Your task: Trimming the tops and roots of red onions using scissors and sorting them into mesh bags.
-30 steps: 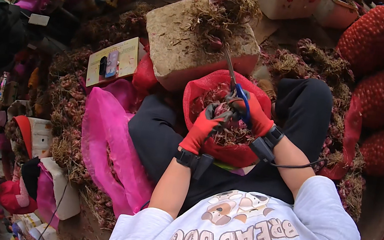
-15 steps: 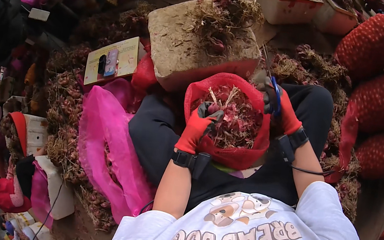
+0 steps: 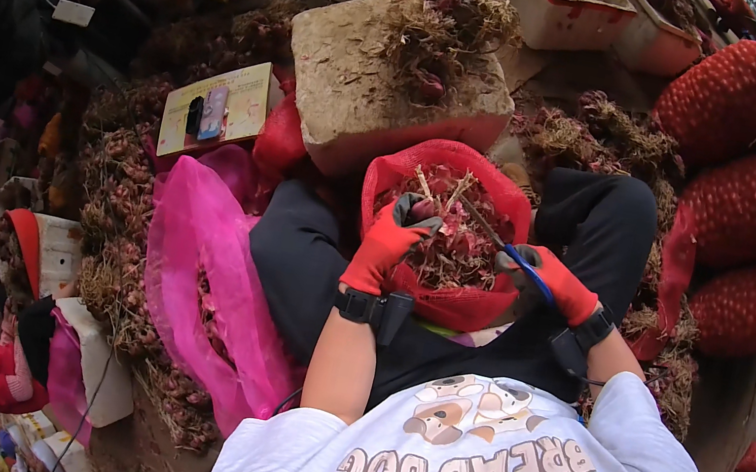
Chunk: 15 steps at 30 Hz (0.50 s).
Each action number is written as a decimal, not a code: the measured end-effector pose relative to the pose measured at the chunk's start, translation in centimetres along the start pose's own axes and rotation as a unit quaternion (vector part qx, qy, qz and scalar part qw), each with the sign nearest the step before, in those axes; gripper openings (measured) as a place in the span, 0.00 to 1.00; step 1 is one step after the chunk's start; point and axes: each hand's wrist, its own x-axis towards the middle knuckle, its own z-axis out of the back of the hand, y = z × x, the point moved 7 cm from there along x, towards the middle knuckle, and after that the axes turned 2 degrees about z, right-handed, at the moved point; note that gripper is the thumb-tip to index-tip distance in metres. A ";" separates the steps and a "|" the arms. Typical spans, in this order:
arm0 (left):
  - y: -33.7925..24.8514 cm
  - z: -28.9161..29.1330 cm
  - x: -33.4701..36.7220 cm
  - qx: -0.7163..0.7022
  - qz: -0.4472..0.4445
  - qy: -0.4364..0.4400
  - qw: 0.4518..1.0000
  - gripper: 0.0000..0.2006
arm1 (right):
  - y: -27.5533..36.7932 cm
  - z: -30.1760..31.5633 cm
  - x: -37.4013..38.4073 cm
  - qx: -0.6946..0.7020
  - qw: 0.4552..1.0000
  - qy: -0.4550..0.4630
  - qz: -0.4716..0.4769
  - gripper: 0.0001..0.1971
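Observation:
My left hand, in a red and grey glove, is closed on a shallot with dry stalks sticking up. It is over the left side of an open red mesh bag between my legs. Loose shallots and papery skins fill the bag. My right hand, gloved the same way, grips blue-handled scissors at the bag's right side. Their blades reach over the contents toward the stalks. Whether the blades are parted, I cannot make out.
Ahead stands a worn foam block with dried shallots on top. Full red mesh sacks are stacked at right. At left lie a pink mesh bag, a board carrying a phone, and heaped shallots.
My right hand has come down and inward with the scissors, whose blades swung from pointing away to pointing over the bag. My left hand keeps the shallot in nearly the same place.

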 end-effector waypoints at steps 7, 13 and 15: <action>0.0 -0.4 0.0 0.008 -0.009 0.032 0.999 0.11 | -0.5 1.5 0.7 -0.151 0.986 -0.073 0.019 0.11; 0.6 -0.9 0.1 -0.018 0.006 0.081 0.997 0.13 | -0.3 2.2 -0.3 -0.166 0.976 -0.131 0.048 0.13; 1.4 -0.6 0.3 0.003 0.000 0.085 0.996 0.14 | 0.4 2.2 -0.8 -0.187 0.976 -0.107 0.029 0.14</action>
